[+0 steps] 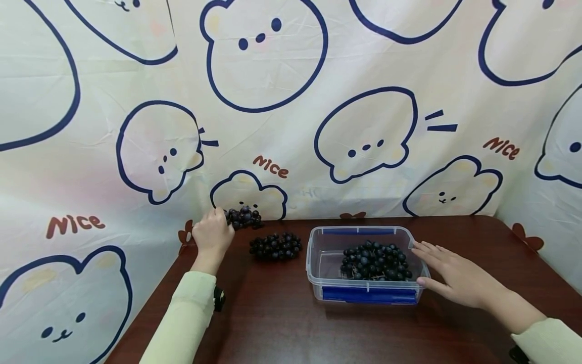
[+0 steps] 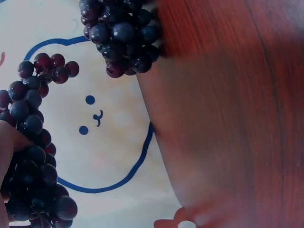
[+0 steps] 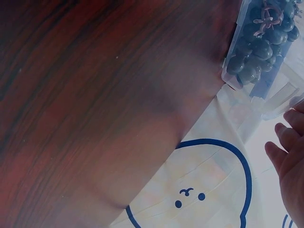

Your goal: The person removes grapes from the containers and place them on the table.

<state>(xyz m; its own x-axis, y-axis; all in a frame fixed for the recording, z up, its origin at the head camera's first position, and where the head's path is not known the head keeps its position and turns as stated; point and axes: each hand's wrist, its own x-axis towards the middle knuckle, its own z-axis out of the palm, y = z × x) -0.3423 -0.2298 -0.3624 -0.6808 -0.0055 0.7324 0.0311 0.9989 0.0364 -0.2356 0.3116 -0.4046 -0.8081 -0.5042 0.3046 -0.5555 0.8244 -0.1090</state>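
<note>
At the table's back left, my left hand (image 1: 212, 233) grips a bunch of dark grapes (image 1: 244, 217); the left wrist view shows that bunch (image 2: 35, 161) at its left edge, with fingers (image 2: 5, 161) against it. A second grape bunch (image 1: 275, 246) lies on the table between the left hand and the clear container (image 1: 313, 263). Inside the container, toward its right side, lies another bunch (image 1: 376, 261). My right hand (image 1: 459, 275) has its fingers extended along the container's right wall, thumb near the front right corner. In the right wrist view the hand (image 3: 292, 161) is partly visible.
The brown table (image 1: 291, 333) extends in front of the container. Behind and beside it hangs a white cloth (image 1: 291, 141) with blue-outlined cartoon bears, close to the left hand. The container's blue front clasp (image 1: 369, 294) hangs on its near side.
</note>
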